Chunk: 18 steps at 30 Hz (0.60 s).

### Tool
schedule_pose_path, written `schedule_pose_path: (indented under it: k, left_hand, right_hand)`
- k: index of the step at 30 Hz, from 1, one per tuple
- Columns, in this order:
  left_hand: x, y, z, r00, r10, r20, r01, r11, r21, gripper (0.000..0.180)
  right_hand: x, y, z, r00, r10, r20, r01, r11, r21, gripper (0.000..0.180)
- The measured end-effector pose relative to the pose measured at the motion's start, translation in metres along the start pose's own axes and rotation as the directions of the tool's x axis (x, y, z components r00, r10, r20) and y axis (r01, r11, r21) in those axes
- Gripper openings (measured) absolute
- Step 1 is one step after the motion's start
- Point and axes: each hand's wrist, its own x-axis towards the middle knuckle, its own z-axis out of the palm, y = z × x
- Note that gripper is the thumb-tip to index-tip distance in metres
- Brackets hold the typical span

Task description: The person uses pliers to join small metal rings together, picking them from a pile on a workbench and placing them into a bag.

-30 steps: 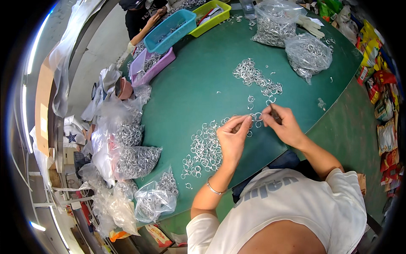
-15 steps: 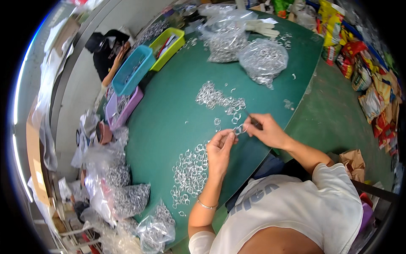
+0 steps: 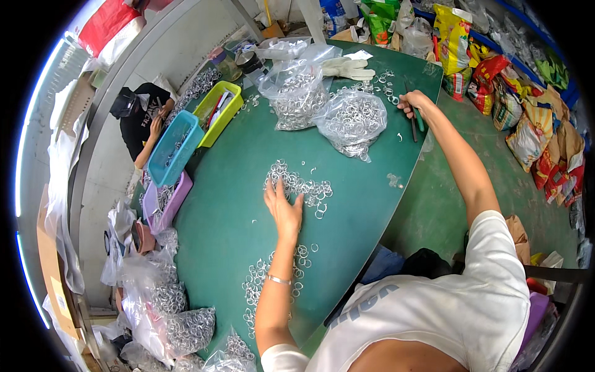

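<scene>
My left hand [image 3: 285, 211] reaches over the table with its fingers apart, the fingertips on a pile of small silver metal rings [image 3: 316, 190]. Some rings are partly hidden under the fingers. Off to the right, near the table's edge, my right hand [image 3: 416, 103] is closed around a slim tool with dark green handles [image 3: 419, 121]. It looks like pliers, though the fingers cover part of it. A second spread of rings [image 3: 254, 282] lies nearer, partly behind my left forearm.
Clear plastic bags of rings [image 3: 352, 124] stand at the back beside a white glove [image 3: 347, 68]. Blue [image 3: 175, 149], yellow-green [image 3: 220, 113] and purple bins [image 3: 166, 201] line the left edge. Another person [image 3: 139, 118] works beyond them. Coloured sacks [image 3: 489, 80] lie on the floor at right.
My hands have come apart. The left has moved from a ring held between both hands to the ring pile; the right has swung far and right with the tool. The view has shifted.
</scene>
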Motion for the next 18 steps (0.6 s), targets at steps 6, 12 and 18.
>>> schedule_pose_path:
  k: [6, 12, 18]
  left_hand:
    - [0.041, -0.020, 0.004, 0.956, -0.051, 0.289, 0.005, 0.988, 0.157, 0.064]
    - [0.031, -0.009, 0.010, 0.965, 0.040, 0.258, -0.073, 0.990, 0.122, 0.036]
    - [0.040, -0.017, 0.026, 0.999, 0.034, 0.013, -0.030, 0.973, -0.227, 0.020]
  right_hand:
    - [-0.036, -0.009, -0.007, 0.972, -0.217, -0.092, 0.190, 0.953, -0.235, 0.027]
    - [-0.157, 0.002, 0.068, 0.798, -0.591, 0.113, 0.559, 0.798, 0.226, 0.029]
    - [-0.174, 0.048, 0.130, 0.718, -0.623, 0.310, 0.567, 0.782, 0.259, 0.020]
